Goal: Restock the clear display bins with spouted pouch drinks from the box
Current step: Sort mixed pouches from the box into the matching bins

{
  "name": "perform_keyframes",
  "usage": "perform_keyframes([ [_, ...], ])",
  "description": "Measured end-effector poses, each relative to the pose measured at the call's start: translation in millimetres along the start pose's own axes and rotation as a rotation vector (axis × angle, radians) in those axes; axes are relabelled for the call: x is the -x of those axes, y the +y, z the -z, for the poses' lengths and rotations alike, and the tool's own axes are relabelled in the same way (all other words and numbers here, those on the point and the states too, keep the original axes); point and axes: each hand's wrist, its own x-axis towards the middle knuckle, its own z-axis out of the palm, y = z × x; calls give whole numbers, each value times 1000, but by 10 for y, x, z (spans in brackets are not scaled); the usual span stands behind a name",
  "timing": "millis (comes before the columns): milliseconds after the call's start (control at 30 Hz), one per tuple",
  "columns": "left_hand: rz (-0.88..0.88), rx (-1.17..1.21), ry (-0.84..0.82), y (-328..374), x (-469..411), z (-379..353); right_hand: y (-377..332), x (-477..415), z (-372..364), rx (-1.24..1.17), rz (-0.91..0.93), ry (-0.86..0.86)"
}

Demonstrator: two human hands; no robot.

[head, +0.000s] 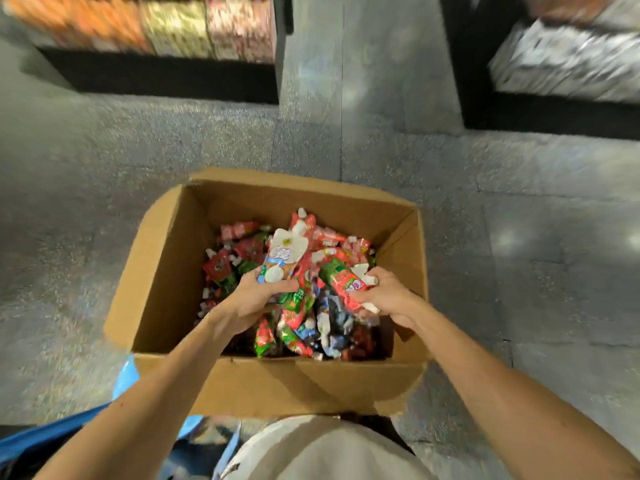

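Observation:
An open cardboard box (162,271) stands on the floor below me, holding several spouted pouch drinks (301,327), mostly red and green, some dark blue. My left hand (251,296) is inside the box, gripping a bundle of pouches with a white-and-blue pouch (282,256) on top. My right hand (388,294) is also in the box, closed on a red pouch (344,282) with a white spout. Both forearms reach down from the bottom corners. The view is blurred by motion.
Grey speckled floor (104,174) surrounds the box. A dark shelf base with stocked packs (156,26) is at the top left, another shelf unit (568,60) at the top right, an aisle gap between them. A blue bag (62,434) lies at the lower left.

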Motion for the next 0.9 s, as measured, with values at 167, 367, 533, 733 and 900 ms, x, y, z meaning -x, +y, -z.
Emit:
perform_keyframes([
  [167,-206,169,30,436,462,-92,-765,545,-13,-56,181,-78],
  [367,-489,313,189,778,1244,-139,-1377,1153,-109,-168,336,-393],
  [533,-685,420,267,788,2055,-288,-1604,1712,-108,-192,380,-734],
  [733,-886,563,448,353,3091,-584,-1532,2286,-333,-111,354,-975],
  [900,-958,679,734,-344,3873,-593,-1222,2730,-997,79,305,-1188],
])
